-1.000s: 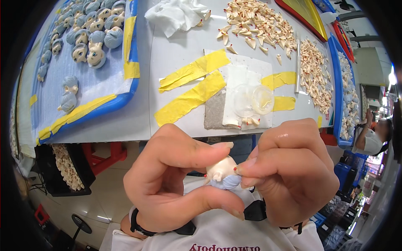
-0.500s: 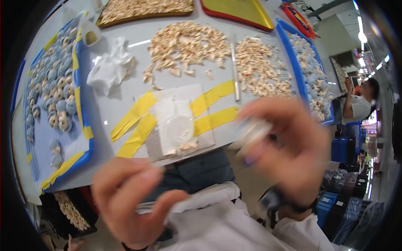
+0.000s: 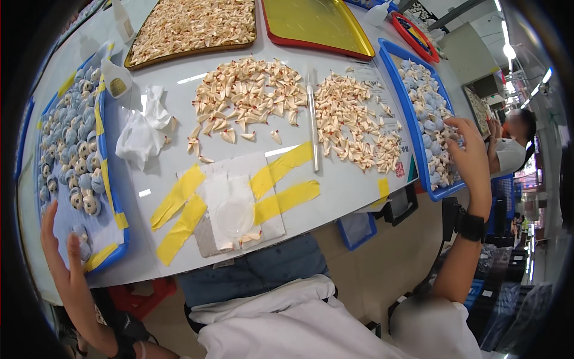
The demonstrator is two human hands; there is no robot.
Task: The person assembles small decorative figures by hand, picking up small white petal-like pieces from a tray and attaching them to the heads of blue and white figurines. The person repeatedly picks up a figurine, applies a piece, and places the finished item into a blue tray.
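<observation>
My left hand (image 3: 63, 245) is spread, thumb clear of the fingers, nothing gripped, at the left tray (image 3: 124, 239), left of the taped pad (image 3: 220, 186). Just beside its thumb, toward the pad: a blue-haired doll head (image 3: 84, 244) in that tray. Left hand's clearly nearer. Head's long axis looks roughly away from my body; thumb hides part, so I can't tell face direction or contact. My right hand (image 3: 463, 140) is over the right tray (image 3: 412, 137), well right of the pad; fingers curved, can't tell if they grip anything. Beyond the pad on the surface (image 3: 173, 173): red-tipped cream pieces (image 3: 251, 84), two piles, silver rod (image 3: 314, 131) between.
</observation>
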